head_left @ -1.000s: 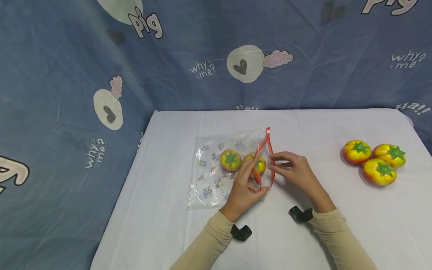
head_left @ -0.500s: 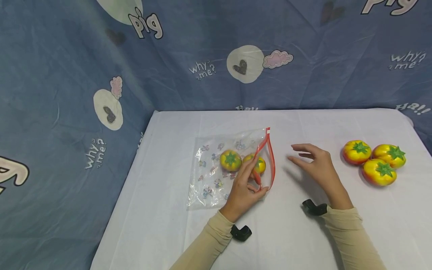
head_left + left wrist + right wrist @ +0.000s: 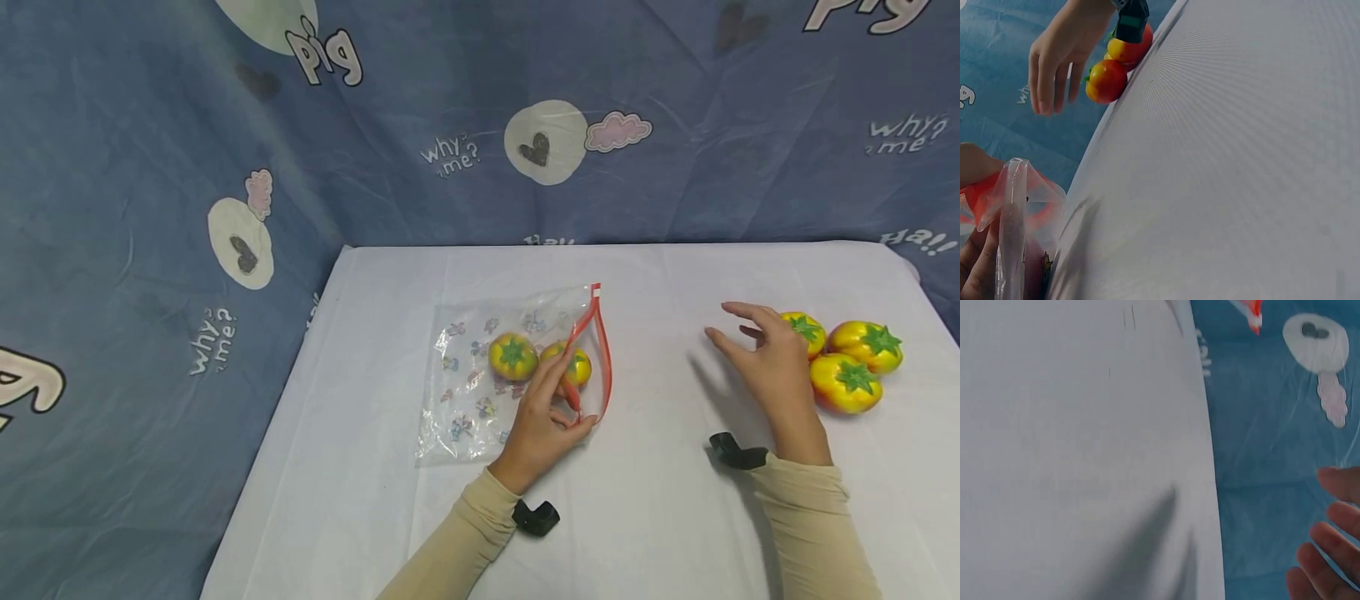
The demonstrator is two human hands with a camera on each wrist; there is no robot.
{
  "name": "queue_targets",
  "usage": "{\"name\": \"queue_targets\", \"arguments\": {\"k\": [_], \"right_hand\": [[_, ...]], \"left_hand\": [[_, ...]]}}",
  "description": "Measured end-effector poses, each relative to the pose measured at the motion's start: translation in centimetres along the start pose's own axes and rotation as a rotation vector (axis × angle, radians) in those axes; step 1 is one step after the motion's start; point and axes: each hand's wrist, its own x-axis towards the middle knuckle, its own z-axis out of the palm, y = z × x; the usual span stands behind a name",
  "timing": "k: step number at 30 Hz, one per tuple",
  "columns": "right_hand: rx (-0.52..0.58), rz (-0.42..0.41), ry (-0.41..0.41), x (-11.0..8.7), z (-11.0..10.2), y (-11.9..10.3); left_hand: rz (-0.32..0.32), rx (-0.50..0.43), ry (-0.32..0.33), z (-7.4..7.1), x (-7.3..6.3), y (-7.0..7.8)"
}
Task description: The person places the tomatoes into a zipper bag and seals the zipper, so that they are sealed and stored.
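Observation:
A clear zip bag [image 3: 450, 433] with a red zip edge and small printed figures lies flat at the table's middle, its mouth parted toward the right. Inside are two yellow-green tomatoes [image 3: 513, 357] with green star-shaped tops. My left hand [image 3: 543, 425] grips the bag at its mouth, thumb at the lower corner; in the left wrist view, its fingers [image 3: 979, 262] show against the plastic. Over the table to the right, my right hand [image 3: 783, 383] holds nothing, thumb and fingers spread. It partly covers one of three red-and-yellow tomatoes [image 3: 845, 385] grouped there.
White cloth covers the table [image 3: 345, 400]. Behind it and along the left hangs a blue printed curtain [image 3: 420, 75]. A dark wrist camera [image 3: 536, 518] sticks out from the left sleeve, and another camera [image 3: 737, 452] from the right one.
My right hand has let go of the bag's red edge and moved right, up to the three tomatoes, fingers spread. The left hand and the bag stay in place.

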Motion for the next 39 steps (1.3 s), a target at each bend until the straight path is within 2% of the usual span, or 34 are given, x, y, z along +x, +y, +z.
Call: {"name": "queue_targets", "arguments": {"k": [3, 11, 15, 19, 23, 31, 39], "right_hand": [[-0.034, 0.051, 0.034, 0.1, -0.6, 0.4], [-0.040, 0.210, 0.109, 0.3, -2.0, 1.6], [-0.063, 0.249, 0.176, 0.2, -2.1, 2.2], [-0.056, 0.273, 0.205, 0.3, -2.5, 2.6], [-0.072, 0.278, 0.177, 0.3, -2.9, 2.8], [-0.197, 0.403, 0.001, 0.3, -3.4, 3.5], [-0.234, 0.432, -0.021, 0.4, -3.5, 3.8]], "left_hand": [[0.003, 0.002, 0.001, -0.1, 0.0, 0.0], [-0.001, -0.009, -0.003, -0.1, 0.0, 0.0], [0.000, -0.010, -0.005, -0.1, 0.0, 0.0], [0.000, -0.011, -0.003, -0.1, 0.0, 0.0], [-0.002, -0.023, -0.002, -0.1, 0.0, 0.0], [0.010, -0.011, 0.001, 0.0, -0.1, -0.1], [-0.003, -0.027, -0.005, -0.1, -0.1, -0.1]]}}
